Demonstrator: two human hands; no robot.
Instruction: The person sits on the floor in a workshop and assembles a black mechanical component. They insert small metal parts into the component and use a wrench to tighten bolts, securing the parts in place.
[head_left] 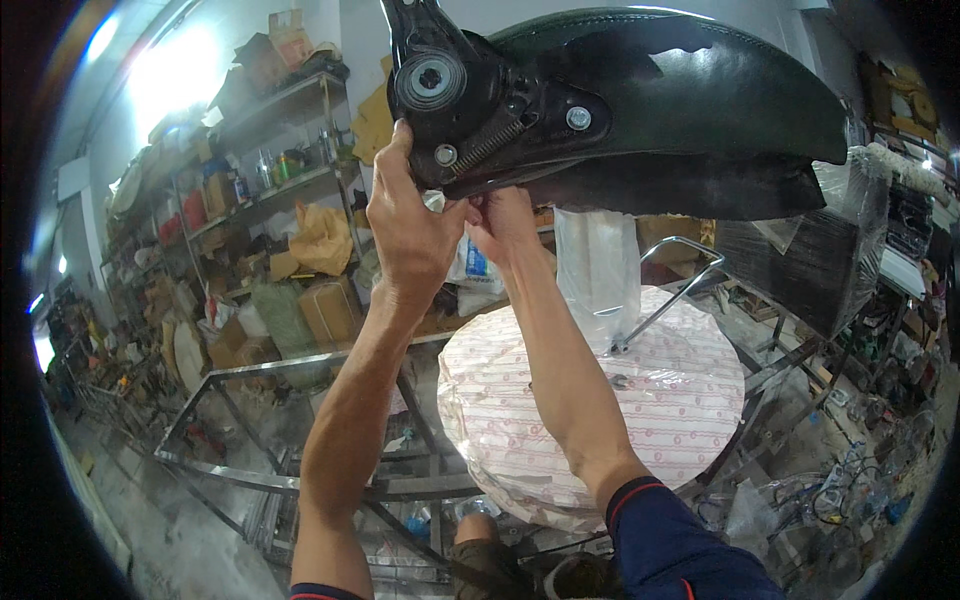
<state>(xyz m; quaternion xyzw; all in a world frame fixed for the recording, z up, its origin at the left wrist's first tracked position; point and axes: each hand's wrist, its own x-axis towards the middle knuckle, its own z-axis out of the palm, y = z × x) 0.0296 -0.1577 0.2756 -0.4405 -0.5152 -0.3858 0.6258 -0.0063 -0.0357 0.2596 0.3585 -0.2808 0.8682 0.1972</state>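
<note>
A black padded seat (700, 100) is raised at the top of the head view. Its left end carries a black metal hinge bracket (480, 130) with a round pivot, bolts and a coil spring. My left hand (412, 215) grips the bracket's lower corner, index finger stretched up along its edge and thumb pointing right. Close beside it, my right hand (508, 225) reaches up beneath the seat's lower edge. Its fingers are bent together near the left thumb, and whatever they pinch is hidden.
Below stands a round disc (590, 400) wrapped in patterned film, bearing a plastic-wrapped column (597, 270) and a bent metal rod (685, 240). A metal frame (270, 475) surrounds it. Cluttered shelves (265, 200) line the left wall. A wrapped dark block (800, 260) sits right, above scattered scraps.
</note>
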